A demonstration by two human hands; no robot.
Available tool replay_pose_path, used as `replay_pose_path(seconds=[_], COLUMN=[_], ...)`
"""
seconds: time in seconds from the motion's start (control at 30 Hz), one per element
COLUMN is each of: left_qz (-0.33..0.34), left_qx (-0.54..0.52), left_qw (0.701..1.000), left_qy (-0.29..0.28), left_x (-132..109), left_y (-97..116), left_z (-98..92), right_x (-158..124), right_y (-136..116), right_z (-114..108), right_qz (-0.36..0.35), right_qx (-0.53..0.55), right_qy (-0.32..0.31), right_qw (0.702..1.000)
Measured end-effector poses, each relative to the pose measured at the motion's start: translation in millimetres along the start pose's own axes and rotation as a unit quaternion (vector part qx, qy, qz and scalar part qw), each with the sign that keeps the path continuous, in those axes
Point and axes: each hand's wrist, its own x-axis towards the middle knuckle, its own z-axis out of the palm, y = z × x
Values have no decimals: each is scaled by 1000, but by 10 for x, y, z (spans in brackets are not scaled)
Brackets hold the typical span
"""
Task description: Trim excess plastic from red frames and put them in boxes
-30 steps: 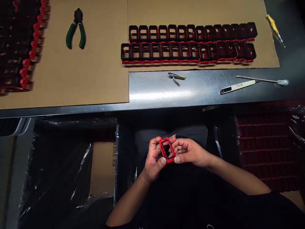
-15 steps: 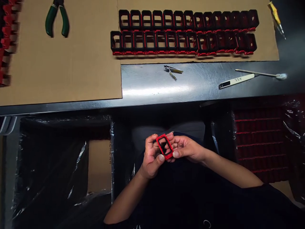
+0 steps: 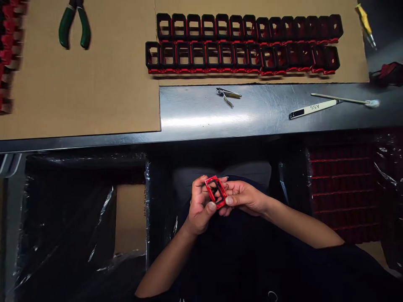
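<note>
Before the bench (image 3: 189, 113), left hand (image 3: 199, 214) and right hand (image 3: 250, 199), fingers (image 3: 199, 182) pinching red frame (image 3: 221, 204) — some hidden, pliers (image 3: 85, 29) cropped

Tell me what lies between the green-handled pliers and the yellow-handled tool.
The head view shows two rows of black-and-red frames, on cardboard, between the pliers and the yellow-handled tool.

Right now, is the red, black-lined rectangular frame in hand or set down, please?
In hand: the left hand and right hand grip the frame.
</note>
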Motion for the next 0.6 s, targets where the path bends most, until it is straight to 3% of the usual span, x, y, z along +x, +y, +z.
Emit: replay_pose_path(seconds=[0.13, 0.23, 0.3, 0.37, 0.4, 0.43, 0.47, 0.5, 0.6], left_qz=[21, 76, 130, 153, 126, 47, -64, -119, -216], left_qx=[9, 78, 140, 221, 275, 340, 398, 410, 429], left_qw=[1000, 992, 966, 902, 859, 806, 750, 726, 692], left_qy=[-5, 61, 172, 336, 414, 482, 525, 539, 538], left_x=[-56, -186, -291, -388, -430, -469, -507, -546, -669], left_y=[138, 410, 643, 852, 923, 961, 963, 929, 654], left_z=[39, -142, -476, -977, -1264, -1552, -1826, -2072, -2567], right_x=[22, 38, 54, 73, 82, 92, 101, 112, 142], right_y=[-1, -10, -27, -53, -68, -83, -98, -112, -144], right_z=[-11, -42, -66, -85, -92, -98, -105, -113, -145], right_qz=[-28, -33, -31, -33, -33, -33, -32, -30, -26], right_qx=[-41, -74, -98, -125, -138, -150, -159, -166, -173], right_qy=[16, 70, 109, 141, 155, 167, 179, 191, 225], right_qw=[999, 994, 989, 982, 978, 974, 970, 967, 959])
